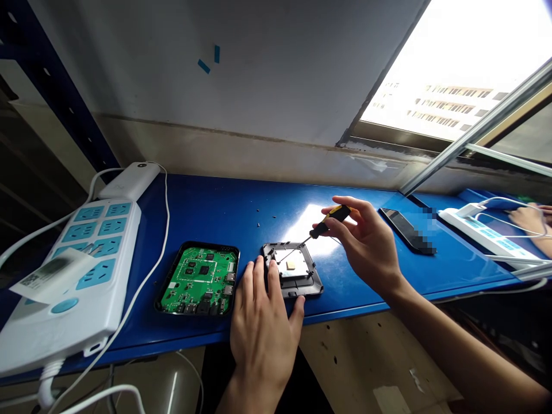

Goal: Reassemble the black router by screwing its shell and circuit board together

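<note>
My right hand (368, 244) grips a black-and-yellow screwdriver (330, 221) by its handle. The shaft slants down to the left, and its tip is at the upper left part of a black plastic cover (317, 282). A pale metal plate (282, 261) with a small tan pad sits inside this cover. My left hand (265, 328) lies with fingers stretched out, fingertips on the cover's left side and thumb by its lower edge. Left of that hand is a black housing holding a green circuit board (200, 282). Several small dark screws (258, 225) lie behind these parts.
A large white power strip (107, 293) with blue sockets and a paper tag fills the left side, its cables trailing over the blue table (207, 195). A black phone (407, 230) lies at right. Beyond a metal frame are another strip (487, 233) and another person's hand (528, 218).
</note>
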Action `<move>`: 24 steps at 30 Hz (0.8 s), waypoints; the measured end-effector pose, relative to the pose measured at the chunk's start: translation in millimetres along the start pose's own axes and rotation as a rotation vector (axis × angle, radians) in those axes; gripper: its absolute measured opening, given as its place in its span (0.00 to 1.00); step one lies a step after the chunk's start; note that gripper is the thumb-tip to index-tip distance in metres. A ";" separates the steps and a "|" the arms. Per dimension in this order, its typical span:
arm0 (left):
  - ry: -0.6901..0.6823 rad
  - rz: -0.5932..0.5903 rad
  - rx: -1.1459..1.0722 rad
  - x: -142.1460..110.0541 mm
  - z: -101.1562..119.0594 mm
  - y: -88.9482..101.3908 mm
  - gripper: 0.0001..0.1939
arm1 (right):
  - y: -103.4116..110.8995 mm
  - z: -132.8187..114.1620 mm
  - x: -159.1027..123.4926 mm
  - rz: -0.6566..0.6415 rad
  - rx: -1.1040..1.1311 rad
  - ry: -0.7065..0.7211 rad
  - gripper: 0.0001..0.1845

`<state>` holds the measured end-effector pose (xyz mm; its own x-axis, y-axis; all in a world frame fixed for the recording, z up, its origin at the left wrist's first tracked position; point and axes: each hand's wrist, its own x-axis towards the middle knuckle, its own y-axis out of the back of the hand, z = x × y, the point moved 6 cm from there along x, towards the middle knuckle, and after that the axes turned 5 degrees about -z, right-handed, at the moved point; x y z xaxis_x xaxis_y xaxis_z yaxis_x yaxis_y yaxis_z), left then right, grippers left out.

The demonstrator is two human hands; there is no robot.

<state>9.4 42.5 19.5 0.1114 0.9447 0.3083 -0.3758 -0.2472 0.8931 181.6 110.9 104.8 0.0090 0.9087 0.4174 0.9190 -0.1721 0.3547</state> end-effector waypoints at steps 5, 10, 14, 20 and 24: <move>-0.003 -0.003 -0.003 -0.5 0.6 -0.1 0.31 | -1.2 0.8 0.0 -0.007 -0.012 0.006 0.19; -0.008 -0.020 0.019 -0.3 1.5 -0.3 0.32 | -0.7 -2.8 0.6 -0.009 -0.009 0.009 0.19; -0.005 -0.033 0.011 0.7 1.4 -0.6 0.32 | -0.4 -4.0 0.6 -0.005 0.010 -0.001 0.19; -0.001 -0.037 0.005 0.7 1.6 1.4 0.30 | -0.4 -2.0 0.2 -0.001 0.030 0.008 0.19; -0.005 -0.031 0.015 1.1 2.1 1.1 0.30 | 0.3 -1.2 0.2 -0.002 0.024 0.009 0.19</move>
<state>11.0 42.8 21.5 0.1273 0.9511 0.2815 -0.3584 -0.2205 0.9072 181.4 110.7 106.0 0.0033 0.9054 0.4245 0.9284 -0.1606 0.3352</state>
